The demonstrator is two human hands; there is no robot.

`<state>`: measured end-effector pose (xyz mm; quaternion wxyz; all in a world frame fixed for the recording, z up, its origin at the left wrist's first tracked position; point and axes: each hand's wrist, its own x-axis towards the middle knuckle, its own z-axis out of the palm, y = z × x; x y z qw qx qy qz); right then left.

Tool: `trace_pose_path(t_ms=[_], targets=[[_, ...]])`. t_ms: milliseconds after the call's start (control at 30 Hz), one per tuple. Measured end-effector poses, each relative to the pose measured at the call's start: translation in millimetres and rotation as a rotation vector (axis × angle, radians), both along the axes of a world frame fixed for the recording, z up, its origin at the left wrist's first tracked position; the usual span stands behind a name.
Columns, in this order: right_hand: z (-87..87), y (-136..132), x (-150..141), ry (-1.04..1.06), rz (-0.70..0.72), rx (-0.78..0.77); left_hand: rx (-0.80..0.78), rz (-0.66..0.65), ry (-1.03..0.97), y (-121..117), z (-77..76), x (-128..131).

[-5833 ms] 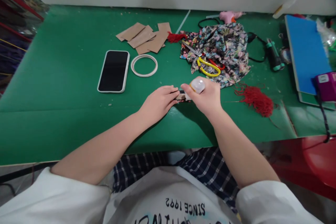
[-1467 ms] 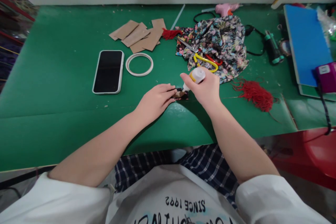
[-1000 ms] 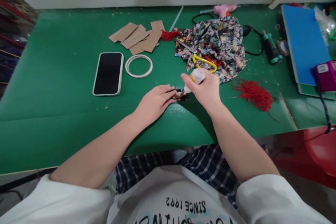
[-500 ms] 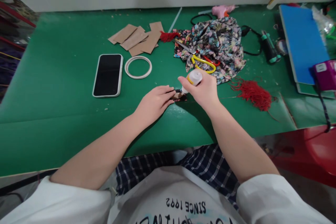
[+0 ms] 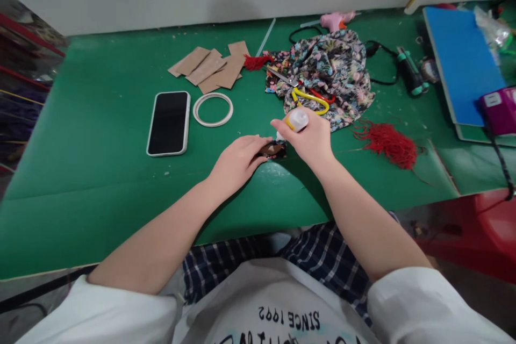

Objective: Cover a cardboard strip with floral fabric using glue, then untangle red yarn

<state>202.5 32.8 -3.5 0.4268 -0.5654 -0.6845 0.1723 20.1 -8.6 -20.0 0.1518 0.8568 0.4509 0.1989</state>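
My right hand [image 5: 312,137] is closed around a white glue bottle [image 5: 299,119] with a yellow band, tipped so its nozzle points down. Under the nozzle lies a small piece of dark floral fabric with brown cardboard [image 5: 274,150] on it. The thumb and fingers of my left hand [image 5: 241,157] hold this piece against the table from the left, covering part of it. Just beyond my right hand, scissors [image 5: 308,99] with yellow handles rest on a crumpled floral cloth [image 5: 334,64]. Any glue at the nozzle is too small to make out.
On the green table [image 5: 100,134] lie a phone [image 5: 168,123], a tape roll [image 5: 213,110], cardboard strips [image 5: 213,64] and a red tassel [image 5: 257,62]. Rightward are red threads [image 5: 393,145], a pink glue gun [image 5: 336,21], a teal-and-black tool [image 5: 411,72] and a blue board [image 5: 463,64].
The glue bottle's nozzle has shifted slightly toward the far edge of the fabric piece. More of the brown cardboard shows beside my left fingers. The view has tilted a little.
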Motion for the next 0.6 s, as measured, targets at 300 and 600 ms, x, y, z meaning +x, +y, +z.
trace_pose_path(t_ms=[300,600], targets=[[0.5,1.2,0.7,-0.006,-0.027,0.008,-0.011,0.008,0.010,0.5,-0.6,0.3],[3.9,-2.0,-0.8,-0.021,0.008,0.000,-0.015,0.008,0.013,0.6,-0.4,-0.5]])
